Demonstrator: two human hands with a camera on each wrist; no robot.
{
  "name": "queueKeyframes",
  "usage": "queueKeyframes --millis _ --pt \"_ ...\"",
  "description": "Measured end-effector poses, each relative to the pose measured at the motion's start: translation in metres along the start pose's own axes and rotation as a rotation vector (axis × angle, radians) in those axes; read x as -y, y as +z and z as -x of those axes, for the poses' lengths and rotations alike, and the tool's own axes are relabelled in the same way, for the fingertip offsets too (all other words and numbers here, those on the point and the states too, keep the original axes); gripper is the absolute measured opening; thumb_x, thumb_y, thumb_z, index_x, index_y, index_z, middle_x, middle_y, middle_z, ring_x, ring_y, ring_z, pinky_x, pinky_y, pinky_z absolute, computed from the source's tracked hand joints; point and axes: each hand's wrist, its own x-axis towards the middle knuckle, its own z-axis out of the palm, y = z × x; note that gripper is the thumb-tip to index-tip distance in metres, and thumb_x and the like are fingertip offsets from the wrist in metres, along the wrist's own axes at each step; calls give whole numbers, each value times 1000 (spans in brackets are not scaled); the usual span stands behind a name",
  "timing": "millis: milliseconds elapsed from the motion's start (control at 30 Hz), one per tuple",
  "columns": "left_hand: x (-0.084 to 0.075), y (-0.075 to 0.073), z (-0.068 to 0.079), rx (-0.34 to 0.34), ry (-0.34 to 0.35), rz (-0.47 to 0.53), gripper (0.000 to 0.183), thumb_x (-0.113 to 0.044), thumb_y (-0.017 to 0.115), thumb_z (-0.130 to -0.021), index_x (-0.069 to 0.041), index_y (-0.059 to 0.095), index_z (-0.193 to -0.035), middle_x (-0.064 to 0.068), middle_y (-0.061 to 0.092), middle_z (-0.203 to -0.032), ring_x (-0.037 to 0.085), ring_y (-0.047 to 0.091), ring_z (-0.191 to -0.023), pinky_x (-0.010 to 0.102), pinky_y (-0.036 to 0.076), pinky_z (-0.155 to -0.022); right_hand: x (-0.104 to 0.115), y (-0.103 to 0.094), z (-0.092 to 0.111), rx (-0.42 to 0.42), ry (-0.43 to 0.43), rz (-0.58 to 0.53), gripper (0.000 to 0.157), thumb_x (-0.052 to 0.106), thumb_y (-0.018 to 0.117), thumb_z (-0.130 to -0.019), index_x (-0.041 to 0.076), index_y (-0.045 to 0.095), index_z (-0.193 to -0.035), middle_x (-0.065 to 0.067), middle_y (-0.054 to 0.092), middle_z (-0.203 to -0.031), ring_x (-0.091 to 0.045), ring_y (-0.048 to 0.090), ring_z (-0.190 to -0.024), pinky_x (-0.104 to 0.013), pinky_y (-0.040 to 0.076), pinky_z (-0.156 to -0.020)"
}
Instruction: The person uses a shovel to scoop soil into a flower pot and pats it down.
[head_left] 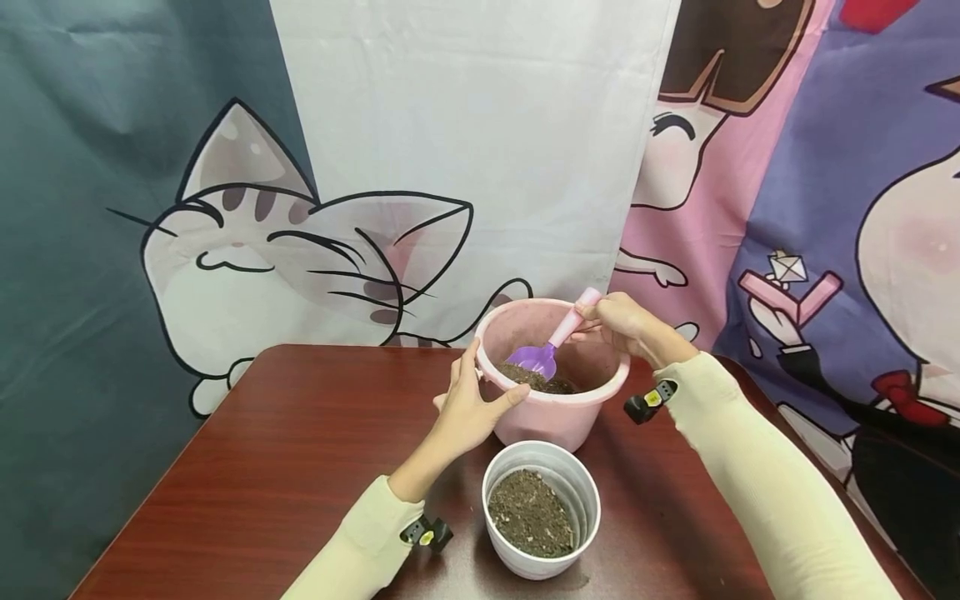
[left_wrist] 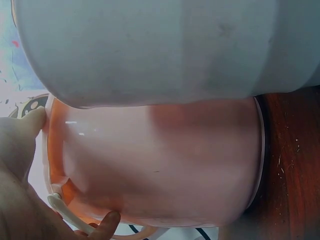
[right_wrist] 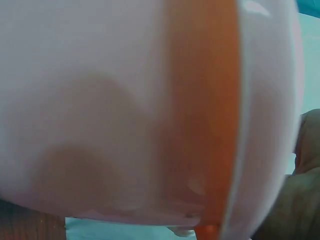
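Note:
A pink bucket point(head_left: 551, 423) with dark soil point(head_left: 528, 377) in it stands on the table. My left hand point(head_left: 471, 410) grips its left rim, thumb over the front edge; the left wrist view shows fingers by the pale handle point(left_wrist: 70, 215). Over the bucket's right side, my right hand point(head_left: 624, 323) holds a small trowel by its pink handle, the purple blade point(head_left: 534, 360) dipping down at the soil inside. Nearer me is a white pot point(head_left: 534, 568) partly filled with soil point(head_left: 531, 512). Only the bucket's outer wall point(right_wrist: 90, 75) and part of the hand show in the right wrist view.
The reddish-brown wooden table point(head_left: 300, 450) carries both containers, the white pot close in front of the bucket. Behind the table hangs a cloth backdrop point(head_left: 480, 108) with cartoon figures. Soil crumbs point(left_wrist: 287, 155) lie on the tabletop.

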Motion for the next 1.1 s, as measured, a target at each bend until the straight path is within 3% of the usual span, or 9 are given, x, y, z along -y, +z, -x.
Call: queueKeyframes --millis 133,433,700,867,1100 --pt "-2 5 -1 5 8 11 106 -59 75 -80 -16 18 -158 16 40 -142 29 50 -120 59 16 -96 2 -11 5 -14 3 -33 13 1 40 -103 -7 50 -100 -11 68 -81 -18 70 -77 -36 54 -87" --pt "-6 9 -2 33 -12 49 107 -63 72 -80 -20 14 -159 17 33 -147 40 40 -127 63 16 -98 -1 -30 15 -61 -1 -146 14 3 43 -104 -4 54 -98 -11 69 -81 -21 72 -78 -36 53 -89" --pt "-11 10 2 36 -28 84 113 -61 70 -82 -15 2 -160 18 23 -155 34 38 -136 70 12 -100 1 -35 27 -115 -27 -206 19 10 50 -103 4 63 -91 -10 73 -79 -19 74 -77 -31 54 -85" --pt "-11 9 17 18 -22 62 112 -58 70 -85 -9 0 -158 22 17 -156 38 33 -138 69 14 -98 -5 -37 35 -133 -86 -278 26 13 53 -103 5 70 -85 -11 74 -79 -18 74 -76 -27 55 -79" --pt "-6 -2 53 25 14 25 103 -52 71 -87 -13 6 -157 13 17 -155 28 39 -130 58 18 -92 -24 -28 39 -126 -237 -392 24 17 59 -100 1 71 -87 -14 74 -84 -18 74 -82 -27 54 -81"
